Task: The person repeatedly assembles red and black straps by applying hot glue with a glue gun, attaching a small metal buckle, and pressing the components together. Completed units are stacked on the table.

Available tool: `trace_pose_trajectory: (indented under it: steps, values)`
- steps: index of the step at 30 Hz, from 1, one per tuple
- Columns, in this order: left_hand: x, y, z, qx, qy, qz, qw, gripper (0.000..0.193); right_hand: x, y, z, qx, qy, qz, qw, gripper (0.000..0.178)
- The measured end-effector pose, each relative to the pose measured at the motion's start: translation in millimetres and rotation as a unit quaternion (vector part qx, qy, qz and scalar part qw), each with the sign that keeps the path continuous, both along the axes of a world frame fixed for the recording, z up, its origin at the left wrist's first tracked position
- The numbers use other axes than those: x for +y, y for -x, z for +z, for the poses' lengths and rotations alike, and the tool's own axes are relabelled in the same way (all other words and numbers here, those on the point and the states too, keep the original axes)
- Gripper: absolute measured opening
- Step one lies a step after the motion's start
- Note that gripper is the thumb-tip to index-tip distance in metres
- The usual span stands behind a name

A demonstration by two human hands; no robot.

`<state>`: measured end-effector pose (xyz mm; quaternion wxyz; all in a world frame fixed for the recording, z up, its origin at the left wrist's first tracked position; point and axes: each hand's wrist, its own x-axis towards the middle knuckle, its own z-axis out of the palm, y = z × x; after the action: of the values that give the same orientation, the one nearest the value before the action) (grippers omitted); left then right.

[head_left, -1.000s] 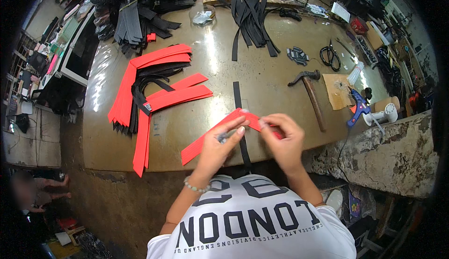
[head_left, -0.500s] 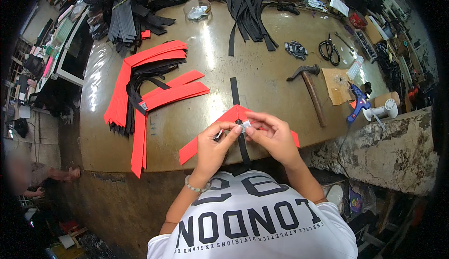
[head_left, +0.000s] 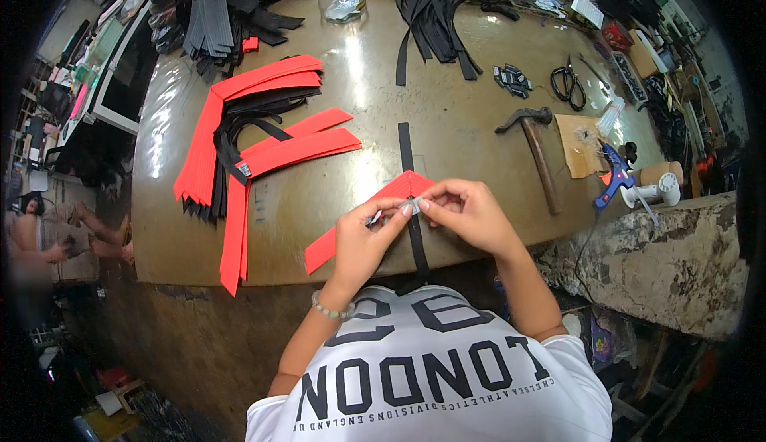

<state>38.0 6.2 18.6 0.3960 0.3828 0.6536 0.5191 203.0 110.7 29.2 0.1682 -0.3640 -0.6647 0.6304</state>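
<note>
A red ribbed band (head_left: 325,249), folded to a point at the top, lies at the table's near edge over a narrow black strap (head_left: 405,145). Above the fold's centre, both hands pinch a small whitish tag (head_left: 411,206). My left hand (head_left: 365,236) is closed, with thumb and forefinger on its left side. My right hand (head_left: 469,217) is closed too, its thumb and fingertips at the right side, fingers curled in. Much of the band's right arm is hidden behind the right hand. Fine detail of the tag between the fingertips is too small to make out.
Folded red bands (head_left: 199,147) with black straps lie to the left. Black strips (head_left: 431,15) are heaped at the back. On the right are a hammer (head_left: 540,163), scissors (head_left: 567,87), small dark clips (head_left: 513,80) and a blue glue gun (head_left: 614,175). A person (head_left: 72,230) is at far left.
My right hand's fingers have curled in and the hand has turned, covering the band's right end, which showed before. The tag stays between both hands. The whole view has shifted slightly.
</note>
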Motion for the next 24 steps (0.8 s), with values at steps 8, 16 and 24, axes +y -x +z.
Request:
trace_pose_trajectory:
  steps: [8, 16, 24]
  values:
    - [20, 4, -19, 0.287, -0.015, 0.028, 0.957, 0.016, 29, 33, -19, -0.108, -0.116, -0.005, 0.987, 0.024]
    - [22, 2, -20, 0.289, -0.001, 0.038, 0.957, 0.02, 27, 37, -27, -0.122, -0.136, -0.026, 0.983, 0.022]
    - [23, -4, -22, 0.34, -0.003, 0.048, 0.939, 0.013, 22, 11, -6, -0.148, -0.158, 0.039, 0.975, 0.031]
